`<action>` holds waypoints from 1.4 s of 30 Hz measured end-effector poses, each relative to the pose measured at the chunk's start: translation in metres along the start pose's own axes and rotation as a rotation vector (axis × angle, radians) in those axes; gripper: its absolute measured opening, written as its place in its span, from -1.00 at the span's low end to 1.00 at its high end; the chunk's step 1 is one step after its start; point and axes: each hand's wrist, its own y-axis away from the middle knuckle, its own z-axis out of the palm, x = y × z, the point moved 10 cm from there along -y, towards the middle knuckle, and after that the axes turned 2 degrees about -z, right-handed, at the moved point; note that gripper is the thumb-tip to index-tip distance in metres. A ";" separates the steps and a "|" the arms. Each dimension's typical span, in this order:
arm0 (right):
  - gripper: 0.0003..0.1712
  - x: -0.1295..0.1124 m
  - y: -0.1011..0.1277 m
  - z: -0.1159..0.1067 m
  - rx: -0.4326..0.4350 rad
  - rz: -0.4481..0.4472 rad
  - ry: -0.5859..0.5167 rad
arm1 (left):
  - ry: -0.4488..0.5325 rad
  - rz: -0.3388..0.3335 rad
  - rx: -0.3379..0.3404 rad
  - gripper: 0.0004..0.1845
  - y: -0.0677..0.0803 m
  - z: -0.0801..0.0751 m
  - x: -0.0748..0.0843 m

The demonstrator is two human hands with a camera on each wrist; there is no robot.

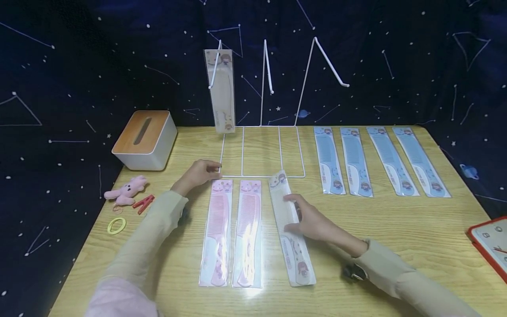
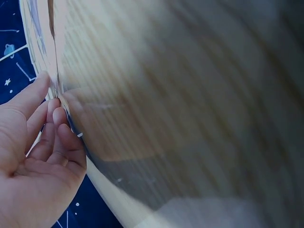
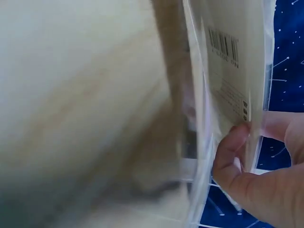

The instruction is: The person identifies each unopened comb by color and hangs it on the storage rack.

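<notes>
A cream comb in a clear packet (image 1: 291, 229) lies on the wooden table (image 1: 396, 229), its far end lifted a little. My right hand (image 1: 306, 218) pinches its right edge between thumb and fingers; the right wrist view shows the packet's barcode side (image 3: 228, 61) in that hand (image 3: 256, 175). My left hand (image 1: 200, 172) rests on the front left corner of a white wire rack (image 1: 261, 176). In the left wrist view, its fingers (image 2: 52, 128) lie fairly straight against the wire. Another cream comb packet (image 1: 222, 90) hangs on the rack's left hook.
Two pink comb packets (image 1: 217, 231) (image 1: 247, 233) lie side by side between my arms. Several blue comb packets (image 1: 328, 160) lie in a row at the right. A tissue box (image 1: 144, 138), plush toy (image 1: 126, 190), red clip (image 1: 144, 203) and yellow hair tie (image 1: 116, 226) sit left; a clock (image 1: 491, 244) at the right edge.
</notes>
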 end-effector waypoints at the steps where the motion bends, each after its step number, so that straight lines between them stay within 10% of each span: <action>1: -0.12 -0.004 0.001 -0.001 0.007 -0.010 -0.024 | -0.003 0.006 0.001 -0.50 0.000 0.000 0.000; 15: -0.30 -0.143 -0.001 -0.050 0.124 -0.536 0.030 | -0.032 -0.015 0.013 -0.50 0.000 -0.001 0.002; 25: -0.29 -0.205 -0.037 -0.061 0.130 -0.602 0.128 | -0.022 0.008 0.012 -0.51 -0.001 -0.002 0.002; 42: -0.31 -0.200 -0.057 -0.054 0.169 -0.568 0.113 | 0.002 0.045 0.012 -0.53 0.000 0.000 0.004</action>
